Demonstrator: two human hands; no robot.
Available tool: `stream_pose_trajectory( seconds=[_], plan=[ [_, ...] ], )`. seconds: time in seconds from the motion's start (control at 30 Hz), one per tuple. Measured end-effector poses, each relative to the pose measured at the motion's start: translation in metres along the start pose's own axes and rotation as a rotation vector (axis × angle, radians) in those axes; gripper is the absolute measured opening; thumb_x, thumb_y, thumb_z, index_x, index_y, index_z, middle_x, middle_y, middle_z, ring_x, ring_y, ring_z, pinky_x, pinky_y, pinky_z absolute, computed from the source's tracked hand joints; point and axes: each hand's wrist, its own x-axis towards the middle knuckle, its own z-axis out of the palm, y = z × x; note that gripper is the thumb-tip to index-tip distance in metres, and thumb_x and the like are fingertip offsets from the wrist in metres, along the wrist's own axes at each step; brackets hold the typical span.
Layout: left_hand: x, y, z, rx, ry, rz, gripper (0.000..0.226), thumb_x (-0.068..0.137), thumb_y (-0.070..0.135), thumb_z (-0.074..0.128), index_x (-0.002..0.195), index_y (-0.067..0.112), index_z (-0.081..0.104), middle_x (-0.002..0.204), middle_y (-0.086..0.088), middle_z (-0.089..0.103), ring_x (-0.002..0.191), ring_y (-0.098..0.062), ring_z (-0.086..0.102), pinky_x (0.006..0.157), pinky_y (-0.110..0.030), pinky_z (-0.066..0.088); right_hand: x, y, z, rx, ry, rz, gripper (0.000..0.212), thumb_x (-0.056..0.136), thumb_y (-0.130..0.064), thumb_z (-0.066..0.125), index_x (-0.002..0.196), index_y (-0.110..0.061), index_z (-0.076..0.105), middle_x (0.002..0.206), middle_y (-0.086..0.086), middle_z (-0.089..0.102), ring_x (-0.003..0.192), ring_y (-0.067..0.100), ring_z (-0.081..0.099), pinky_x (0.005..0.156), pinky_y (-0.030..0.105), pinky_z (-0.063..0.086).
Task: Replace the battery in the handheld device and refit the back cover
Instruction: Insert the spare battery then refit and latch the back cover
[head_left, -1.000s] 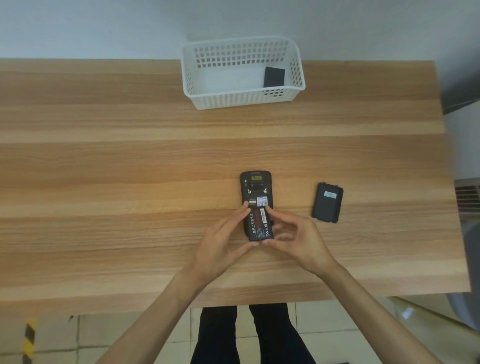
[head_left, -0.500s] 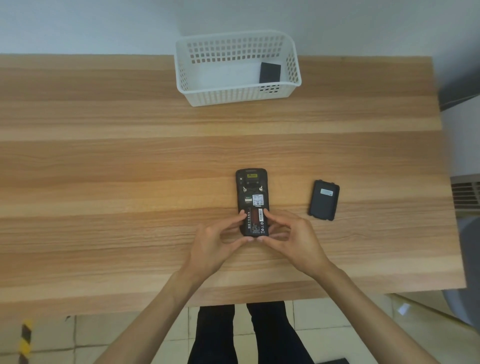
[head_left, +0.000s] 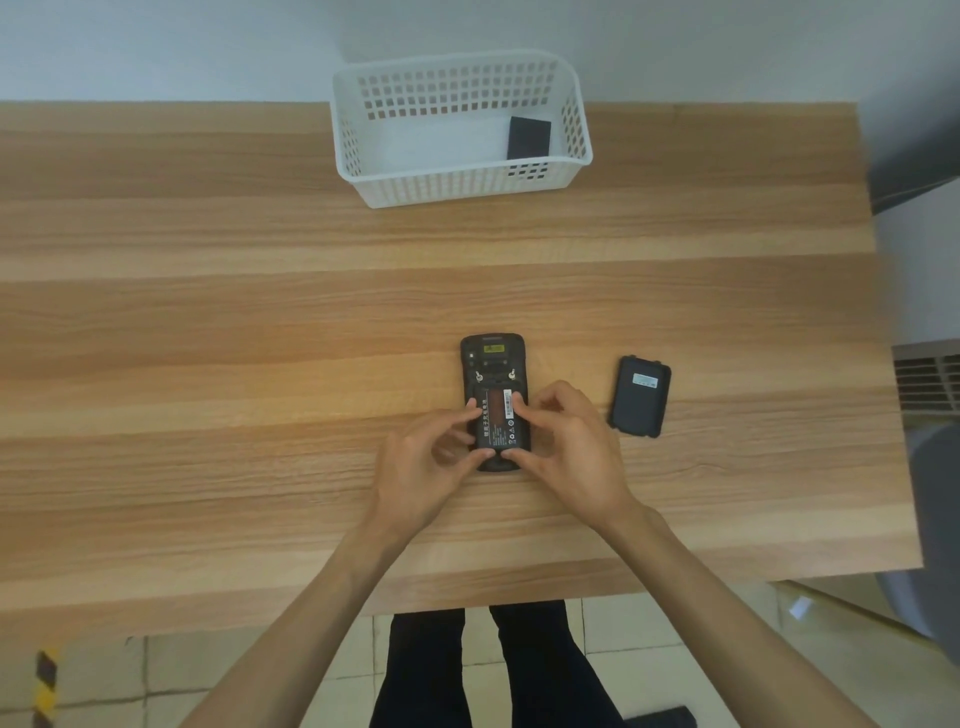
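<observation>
One white plastic lattice basket (head_left: 460, 182) stands at the far edge of the light wood-grain counter (head_left: 208, 312), against the pale wall; inside it, at its right end, lies a small flat black rectangular block (head_left: 528, 137), and the rest of the basket floor shows bare white; wide open counter spreads to the left of the hands, and a broad band also lies between the basket and the device. Near the middle, the black handheld device (head_left: 492, 358) lies face down with its back open, its long axis running away from the person; the black labelled battery (head_left: 497, 423) sits in the compartment. The left hand (head_left: 423, 473) has its fingers (head_left: 474, 405) curled, forefinger on the battery's upper left, thumb at its lower edge; the right hand (head_left: 569, 452) mirrors this, fingers pinching the battery's right side and bottom. Just right of the right hand, apart from it, the black rounded back cover (head_left: 639, 397) lies flat with a small label; beyond it a strip of counter runs to the right edge; the near edge lies below both wrists.
</observation>
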Motion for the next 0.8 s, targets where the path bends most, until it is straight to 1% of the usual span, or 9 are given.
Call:
stream_pose_trajectory(
  seconds=[0.1,0.2,0.27,0.37,0.43,0.57,0.67,0.73,0.8],
  plan=[
    [-0.001,-0.005,0.0,0.037,0.019,0.046,0.052,0.074,0.023,0.091,0.123,0.02,0.074,0.105,0.005,0.078,0.084,-0.002,0.072,0.071,-0.028,0.064,-0.003,0.004,0.005,0.001,0.01,-0.031,0.059,0.076,-0.031,0.086,0.131,-0.023,0.067,0.121,-0.004,0.054,0.11,0.012,0.053,0.087,0.029,0.053],
    [-0.001,-0.008,0.002,0.06,0.033,0.093,0.05,0.075,0.026,0.09,0.122,0.018,0.074,0.111,0.004,0.077,0.085,-0.004,0.072,0.073,-0.032,0.063,-0.003,0.008,0.007,0.056,-0.013,-0.04,0.059,0.078,-0.028,0.085,0.134,-0.02,0.065,0.131,0.0,0.051,0.114,0.012,0.056,0.094,0.032,0.056],
    [0.0,-0.009,0.003,0.079,0.044,0.116,0.046,0.077,0.027,0.089,0.12,0.017,0.076,0.117,0.004,0.076,0.092,-0.005,0.072,0.076,-0.033,0.063,-0.002,0.009,0.005,0.036,-0.034,-0.052,0.058,0.081,-0.03,0.083,0.135,-0.02,0.065,0.134,-0.001,0.048,0.115,0.01,0.056,0.092,0.033,0.058],
    [-0.002,-0.014,0.008,0.083,0.058,0.153,0.039,0.08,0.028,0.086,0.116,0.014,0.078,0.12,0.0,0.073,0.104,-0.01,0.071,0.081,-0.035,0.062,-0.002,0.009,0.004,-0.024,-0.042,-0.076,0.053,0.085,-0.035,0.078,0.135,-0.022,0.064,0.135,-0.002,0.046,0.111,0.007,0.055,0.081,0.034,0.061],
    [-0.005,-0.015,0.011,0.067,0.062,0.169,0.035,0.083,0.025,0.083,0.116,0.013,0.078,0.124,-0.002,0.07,0.107,-0.012,0.07,0.082,-0.036,0.062,-0.003,0.01,0.004,-0.027,-0.043,-0.076,0.05,0.088,-0.038,0.075,0.134,-0.023,0.063,0.136,-0.003,0.045,0.11,0.007,0.055,0.076,0.034,0.061],
    [0.005,-0.012,0.011,0.01,0.109,0.149,0.031,0.085,0.009,0.082,0.116,0.01,0.078,0.127,-0.004,0.065,0.103,-0.013,0.068,0.081,-0.036,0.062,-0.004,0.011,0.006,-0.028,-0.043,-0.05,0.045,0.091,-0.037,0.071,0.134,-0.027,0.063,0.135,-0.006,0.044,0.109,0.007,0.054,0.074,0.034,0.061],
    [0.021,-0.008,0.009,0.016,0.104,0.135,0.031,0.084,0.011,0.083,0.115,0.01,0.078,0.125,-0.003,0.064,0.093,-0.014,0.066,0.076,-0.036,0.063,-0.004,0.009,0.008,-0.048,-0.023,-0.023,0.044,0.09,-0.039,0.071,0.133,-0.028,0.064,0.133,-0.007,0.046,0.109,0.006,0.055,0.072,0.033,0.061],
    [0.025,-0.008,0.008,0.043,0.09,0.142,0.028,0.084,0.014,0.083,0.112,0.009,0.079,0.123,-0.002,0.064,0.087,-0.014,0.064,0.075,-0.037,0.062,-0.005,0.008,0.008,-0.062,-0.018,-0.011,0.044,0.09,-0.041,0.07,0.133,-0.03,0.064,0.13,-0.007,0.049,0.11,0.007,0.056,0.071,0.033,0.06],
    [0.024,-0.008,0.008,0.058,0.083,0.145,0.028,0.085,0.016,0.083,0.112,0.01,0.079,0.123,-0.001,0.063,0.086,-0.012,0.063,0.076,-0.036,0.062,-0.007,0.008,0.007,-0.071,-0.023,-0.001,0.045,0.091,-0.042,0.07,0.134,-0.032,0.063,0.127,-0.006,0.05,0.111,0.008,0.056,0.071,0.032,0.059]
  ],
)
